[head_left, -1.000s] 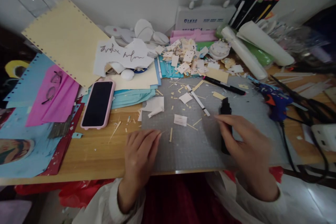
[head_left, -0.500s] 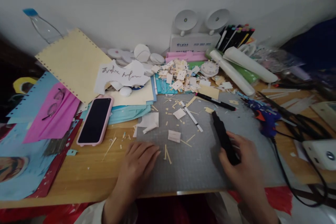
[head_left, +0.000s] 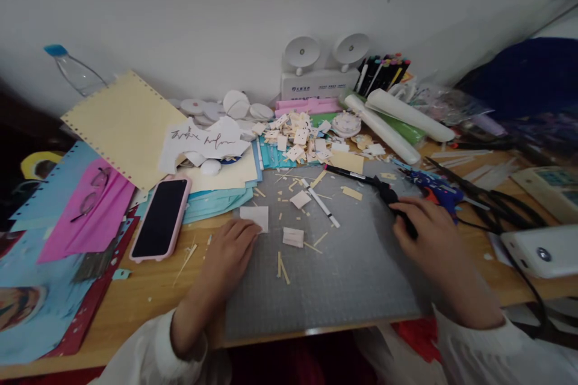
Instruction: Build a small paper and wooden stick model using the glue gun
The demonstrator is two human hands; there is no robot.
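Observation:
On the grey cutting mat (head_left: 334, 289), my left hand (head_left: 232, 249) has its fingers curled together over a piece of white paper (head_left: 256, 216), covering its lower left corner. My right hand (head_left: 427, 231) closes round a black elongated tool (head_left: 388, 194), whose exact kind I cannot make out. Its narrow end lies by a black marker (head_left: 350, 172). Between the hands lie a small folded paper piece (head_left: 293, 237), another pale square (head_left: 300, 200), a white pen (head_left: 323, 207), thin cream strips (head_left: 282, 267) and a cream scrap (head_left: 351, 193).
A phone (head_left: 161, 219) and pink paper with glasses (head_left: 94, 192) are on the left. Small cut cards (head_left: 300, 135) are heaped at the back, before a twin-headed lamp (head_left: 318, 81). A blue glue gun (head_left: 433, 186), black scissors (head_left: 492, 198) and a white device (head_left: 539, 251) crowd the right.
My left hand has moved forward onto the white paper. My right hand has shifted forward and right with the black tool, which now lies close to the marker. The view has turned slightly.

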